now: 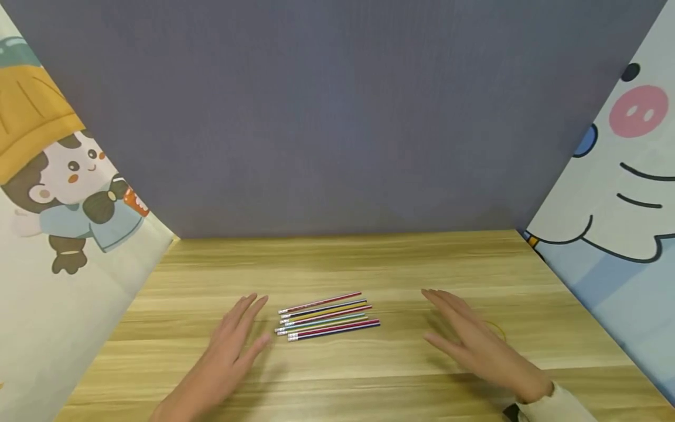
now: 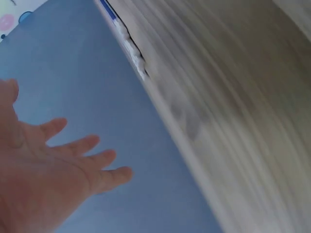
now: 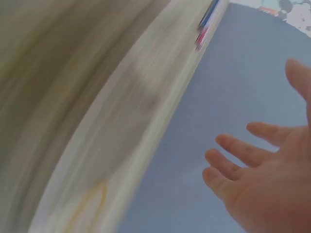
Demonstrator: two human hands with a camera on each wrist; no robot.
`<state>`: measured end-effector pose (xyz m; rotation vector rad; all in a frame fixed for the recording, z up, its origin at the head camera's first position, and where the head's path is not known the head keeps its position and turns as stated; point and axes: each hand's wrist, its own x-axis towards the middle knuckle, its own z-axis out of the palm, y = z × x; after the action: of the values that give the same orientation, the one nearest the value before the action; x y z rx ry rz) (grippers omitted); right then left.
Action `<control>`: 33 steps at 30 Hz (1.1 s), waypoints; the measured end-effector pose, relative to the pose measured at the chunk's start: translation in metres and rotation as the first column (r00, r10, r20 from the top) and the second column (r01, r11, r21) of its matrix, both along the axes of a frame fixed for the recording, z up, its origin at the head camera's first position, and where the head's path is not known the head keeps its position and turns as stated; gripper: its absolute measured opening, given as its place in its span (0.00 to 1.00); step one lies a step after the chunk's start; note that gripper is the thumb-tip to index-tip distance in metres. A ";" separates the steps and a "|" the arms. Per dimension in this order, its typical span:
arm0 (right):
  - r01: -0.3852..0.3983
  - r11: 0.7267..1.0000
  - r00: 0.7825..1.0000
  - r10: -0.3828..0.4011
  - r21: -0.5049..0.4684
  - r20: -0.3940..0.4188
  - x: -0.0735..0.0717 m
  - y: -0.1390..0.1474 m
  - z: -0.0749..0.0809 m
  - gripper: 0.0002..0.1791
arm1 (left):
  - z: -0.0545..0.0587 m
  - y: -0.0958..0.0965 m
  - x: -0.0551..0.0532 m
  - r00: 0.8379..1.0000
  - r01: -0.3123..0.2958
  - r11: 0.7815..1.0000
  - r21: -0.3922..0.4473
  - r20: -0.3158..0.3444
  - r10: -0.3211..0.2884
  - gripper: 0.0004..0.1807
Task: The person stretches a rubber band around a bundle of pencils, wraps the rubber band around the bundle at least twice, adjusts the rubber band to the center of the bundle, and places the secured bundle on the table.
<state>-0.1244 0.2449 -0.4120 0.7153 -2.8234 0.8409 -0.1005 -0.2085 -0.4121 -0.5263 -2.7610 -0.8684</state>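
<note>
Several striped pencils point(image 1: 329, 317) lie side by side on the wooden table, their white-and-silver ends to the left and their other ends to the right. My left hand point(image 1: 227, 349) is held just left of them, fingers stretched out, thumb near the pencil ends. To the right, with a wider gap, my right hand point(image 1: 469, 340) has its fingers straight and holds nothing. A thin yellow loop, like a rubber band point(image 1: 497, 329), lies beside the right hand, partly hidden behind it. Both wrist views show spread fingers with bare palms.
The wood-grain table point(image 1: 337, 387) ends at a tall grey panel point(image 1: 337, 117) at the back. Cartoon-printed walls stand at the left point(image 1: 121, 275) and at the right point(image 1: 590, 193).
</note>
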 end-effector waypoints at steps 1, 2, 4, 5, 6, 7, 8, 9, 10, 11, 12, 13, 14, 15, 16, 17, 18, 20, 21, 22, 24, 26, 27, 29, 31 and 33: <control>-0.004 0.999 0.999 0.005 -0.034 0.046 -0.002 -0.004 0.000 0.38 | 0.001 0.001 -0.001 1.000 0.006 0.999 0.034 0.015 -0.007 0.32; -0.006 0.998 0.996 0.012 -0.068 0.090 -0.005 -0.008 0.001 0.37 | 0.002 0.002 -0.002 0.999 0.011 0.998 0.068 0.031 -0.013 0.31; -0.008 0.991 0.986 0.029 -0.130 0.164 -0.011 -0.015 0.001 0.35 | 0.003 0.003 -0.005 0.997 0.021 0.989 0.144 0.067 -0.031 0.29; -0.013 0.986 0.980 0.045 -0.164 0.194 -0.015 -0.019 0.000 0.34 | 0.004 0.004 -0.007 0.996 0.023 0.983 0.181 0.085 -0.038 0.29; -0.017 0.981 0.975 0.059 -0.191 0.216 -0.019 -0.023 0.000 0.34 | 0.005 0.006 -0.009 0.995 0.026 0.977 0.212 0.091 -0.047 0.28; -0.022 0.978 0.971 0.070 -0.206 0.228 -0.023 -0.027 -0.001 0.34 | 0.004 0.007 -0.011 0.994 0.030 0.971 0.235 0.097 -0.054 0.27; -0.031 0.975 0.967 0.085 -0.219 0.239 -0.027 -0.031 -0.002 0.34 | 0.004 0.008 -0.014 0.993 0.030 0.967 0.252 0.103 -0.058 0.27; -0.042 0.973 0.964 0.099 -0.227 0.247 -0.030 -0.035 -0.003 0.34 | 0.004 0.010 -0.016 0.992 0.031 0.964 0.264 0.108 -0.062 0.27; -0.057 0.971 0.960 0.118 -0.234 0.255 -0.033 -0.039 -0.004 0.35 | 0.003 0.011 -0.018 0.992 0.035 0.963 0.268 0.110 -0.067 0.27; -0.071 0.969 0.955 0.135 -0.237 0.263 -0.035 -0.043 -0.005 0.36 | 0.002 0.013 -0.020 0.992 0.039 0.966 0.254 0.108 -0.068 0.27; -0.086 0.968 0.950 0.151 -0.236 0.273 -0.037 -0.047 -0.005 0.37 | 0.001 0.015 -0.022 0.991 0.041 0.970 0.239 0.114 -0.070 0.28; -0.105 0.967 0.945 0.170 -0.232 0.278 -0.039 -0.051 -0.006 0.38 | 0.000 0.017 -0.024 0.989 0.044 0.975 0.218 0.126 -0.073 0.28; -0.122 0.966 0.938 0.187 -0.229 0.291 -0.041 -0.055 -0.007 0.39 | 0.000 0.020 -0.026 0.989 0.045 0.981 0.189 0.133 -0.071 0.29; -0.138 0.964 0.930 0.204 -0.226 0.304 -0.043 -0.059 -0.007 0.41 | -0.001 0.022 -0.029 0.987 0.048 0.986 0.160 0.142 -0.071 0.30; -0.156 0.961 0.922 0.224 -0.227 0.317 -0.045 -0.063 -0.008 0.42 | -0.002 0.024 -0.032 0.986 0.055 0.990 0.132 0.152 -0.075 0.31; -0.174 0.961 0.917 0.238 -0.217 0.321 -0.047 -0.066 -0.009 0.43 | -0.003 0.026 -0.034 0.984 0.057 0.993 0.103 0.164 -0.073 0.32; -0.191 0.961 0.913 0.249 -0.200 0.323 -0.050 -0.070 -0.010 0.43 | -0.004 0.028 -0.037 0.982 0.059 0.995 0.081 0.176 -0.073 0.33; -0.223 0.964 0.913 0.259 -0.148 0.314 -0.056 -0.076 -0.013 0.44 | -0.006 0.031 -0.042 0.979 0.070 0.997 0.037 0.187 -0.076 0.34; -0.238 0.964 0.913 0.265 -0.122 0.310 -0.059 -0.080 -0.015 0.45 | -0.008 0.032 -0.044 0.978 0.078 0.997 0.019 0.191 -0.080 0.35; -0.250 0.963 0.914 0.268 -0.095 0.305 -0.062 -0.083 -0.017 0.45 | -0.010 0.034 -0.047 0.979 0.085 0.996 -0.007 0.188 -0.082 0.35; -0.273 0.961 0.915 0.272 -0.039 0.297 -0.066 -0.089 -0.022 0.47 | -0.014 0.037 -0.050 0.980 0.097 0.993 -0.073 0.180 -0.082 0.35; -0.291 0.957 0.913 0.278 -0.001 0.299 -0.069 -0.094 -0.026 0.49 | -0.017 0.040 -0.051 0.981 0.112 0.983 -0.144 0.176 -0.086 0.35; -0.299 0.954 0.908 0.283 0.005 0.309 -0.070 -0.096 -0.028 0.49 | -0.019 0.042 -0.051 0.980 0.121 0.976 -0.180 0.178 -0.089 0.35; -0.314 0.949 0.903 0.293 0.016 0.315 -0.071 -0.100 -0.030 0.49 | -0.021 0.046 -0.050 0.975 0.147 0.962 -0.230 0.198 -0.101 0.34; -0.319 0.948 0.898 0.297 0.013 0.325 -0.070 -0.104 -0.031 0.49 | -0.022 0.050 -0.047 0.967 0.163 0.952 -0.260 0.232 -0.103 0.34; -0.317 0.948 0.897 0.299 0.005 0.326 -0.069 -0.106 -0.030 0.48 | -0.023 0.053 -0.045 0.961 0.170 0.945 -0.280 0.258 -0.097 0.35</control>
<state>-0.1937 0.1391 -0.4417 1.1580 -3.0776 1.0082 -0.1455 -0.1553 -0.4350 -0.7113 -3.1370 -0.5709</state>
